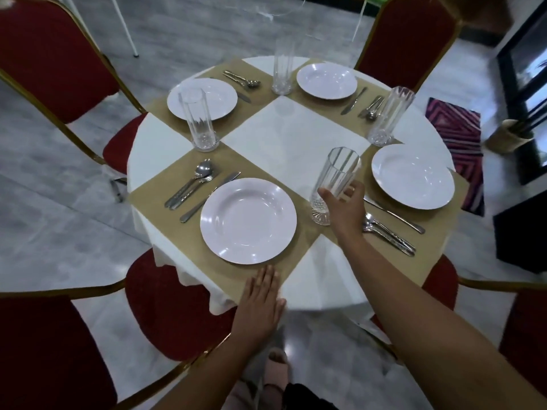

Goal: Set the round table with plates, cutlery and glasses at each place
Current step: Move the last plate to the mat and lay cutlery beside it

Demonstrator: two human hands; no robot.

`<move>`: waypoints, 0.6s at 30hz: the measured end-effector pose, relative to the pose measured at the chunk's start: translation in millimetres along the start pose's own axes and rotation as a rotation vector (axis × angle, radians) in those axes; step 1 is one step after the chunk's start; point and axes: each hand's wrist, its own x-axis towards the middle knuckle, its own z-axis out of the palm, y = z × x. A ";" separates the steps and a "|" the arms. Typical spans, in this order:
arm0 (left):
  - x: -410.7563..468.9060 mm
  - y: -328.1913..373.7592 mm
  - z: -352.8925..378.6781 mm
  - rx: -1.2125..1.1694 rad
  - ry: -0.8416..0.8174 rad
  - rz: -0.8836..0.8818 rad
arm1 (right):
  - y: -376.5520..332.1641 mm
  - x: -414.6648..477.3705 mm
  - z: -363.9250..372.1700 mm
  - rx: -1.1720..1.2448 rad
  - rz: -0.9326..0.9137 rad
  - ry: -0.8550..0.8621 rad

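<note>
A round table (pixel 293 137) in a white cloth carries tan placemats, each with a white plate and cutlery. My right hand (pixel 344 205) grips a tall clear glass (pixel 336 179) upright beside the near plate (pixel 248 220), its base at the placemat's corner. My left hand (pixel 260 294) lies flat, fingers straight, on the near placemat (pixel 296 261) at the table's edge. Three more glasses stand at the left plate (pixel 197 119), the far edge (pixel 282 66) and the right (pixel 389 116). A spoon, fork and knife (pixel 195 184) lie left of the near plate.
Red padded chairs with gold frames ring the table: one at far left (pixel 59 54), one at far right (pixel 405 37), one near left (pixel 165 303), one near right (pixel 521 335). A striped rug (pixel 455 134) and a woven basket (pixel 509 137) sit on the grey floor to the right.
</note>
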 end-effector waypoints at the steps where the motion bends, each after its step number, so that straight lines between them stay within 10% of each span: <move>1: 5.2 6.2 0.7 0.000 -0.002 0.013 | 3.5 0.6 -3.3 0.016 -0.003 -0.001; 18: 60.8 30.8 9.9 0.050 -0.054 0.088 | 21.7 10.8 -11.4 -0.021 0.019 -0.070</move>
